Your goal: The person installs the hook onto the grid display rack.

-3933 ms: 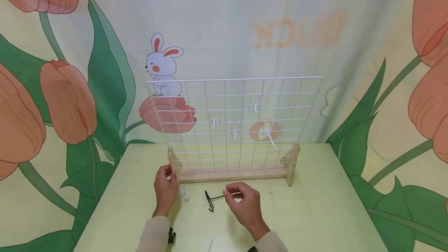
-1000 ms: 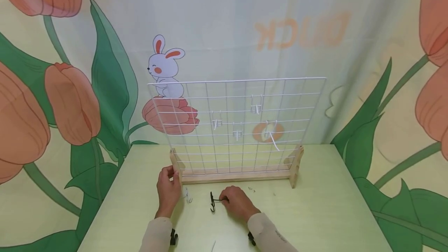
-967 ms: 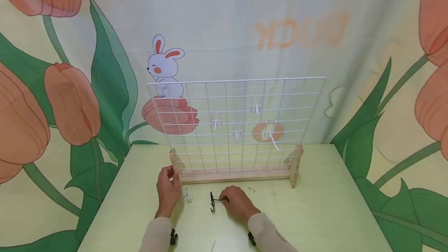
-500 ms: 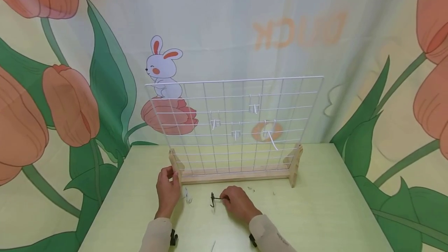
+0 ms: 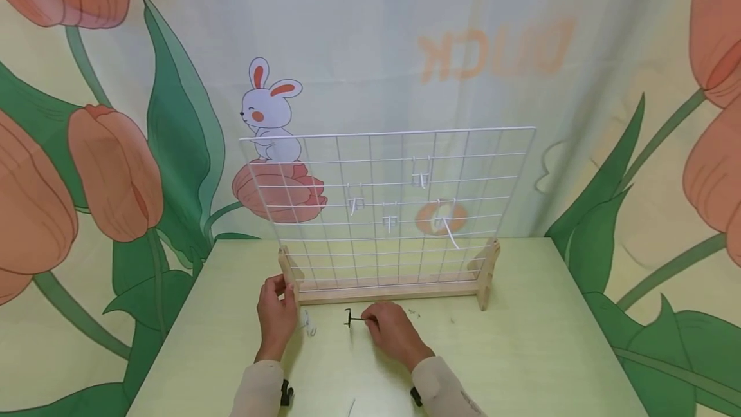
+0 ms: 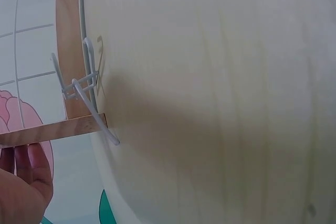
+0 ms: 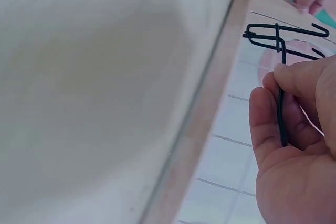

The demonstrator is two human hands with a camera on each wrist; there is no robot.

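Note:
My right hand (image 5: pixel 396 332) pinches the straight arm of a black wire hook (image 5: pixel 350 319) between thumb and fingers, low over the table. In the right wrist view the hook's double-wire crosspiece (image 7: pixel 278 35) stands past the thumb, its two bent ends toward the right. At the left end of a wooden stand (image 5: pixel 388 296), my left hand (image 5: pixel 276 317) touches the outer side of its upright with bent fingers. A white wire grid panel (image 5: pixel 370 211) rises from the stand, with several white hooks hung on it. Beside my left hand lies a loose white hook (image 5: pixel 308 324).
Tiny bits (image 5: pixel 413 313) lie on the pale table (image 5: pixel 521 359) in front of the stand's right half. A thin pale strip (image 5: pixel 351 407) lies at the near edge. Behind the table hangs a curtain (image 5: pixel 370 37) printed with tulips and a rabbit.
My right hand has turned over, and the black hook has rotated in its fingers, its bent ends swinging from the near side toward the back and left. My left hand stays at the upright.

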